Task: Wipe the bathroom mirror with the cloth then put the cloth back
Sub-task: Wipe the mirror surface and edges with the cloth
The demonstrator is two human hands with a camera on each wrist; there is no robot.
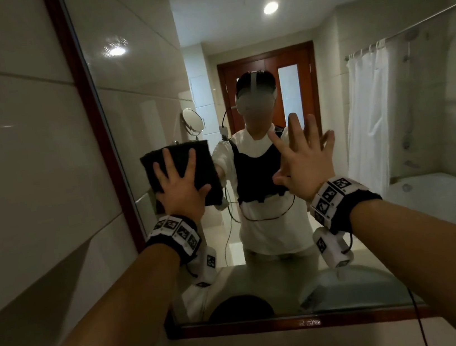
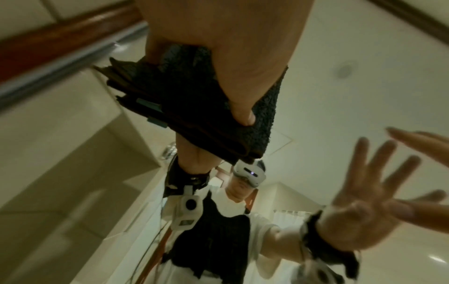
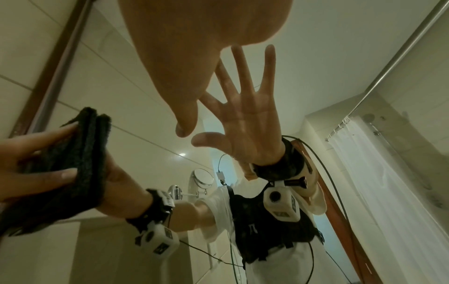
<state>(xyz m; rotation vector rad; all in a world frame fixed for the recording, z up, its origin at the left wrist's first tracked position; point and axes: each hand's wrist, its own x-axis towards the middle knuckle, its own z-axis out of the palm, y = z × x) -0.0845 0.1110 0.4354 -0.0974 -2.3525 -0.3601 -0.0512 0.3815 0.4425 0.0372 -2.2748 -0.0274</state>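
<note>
A folded black cloth (image 1: 205,167) lies flat against the glass of the bathroom mirror (image 1: 149,81), near its left side. My left hand (image 1: 180,188) presses it there with straight, spread fingers. The left wrist view shows the same cloth (image 2: 189,107) under my left hand (image 2: 230,48), with the thumb laid across it. My right hand (image 1: 304,159) is raised to the right of the cloth, fingers spread wide, holding nothing, its fingertips at or almost on the glass. In the right wrist view my right hand (image 3: 194,57) meets its own reflection, and the cloth (image 3: 80,146) is at the left.
A dark red wooden frame (image 1: 85,105) borders the mirror on the left and along the bottom. Pale wall tiles (image 1: 16,173) lie left of it. The glass reflects me, a wooden door, a round wall mirror, a white shower curtain and a bathtub.
</note>
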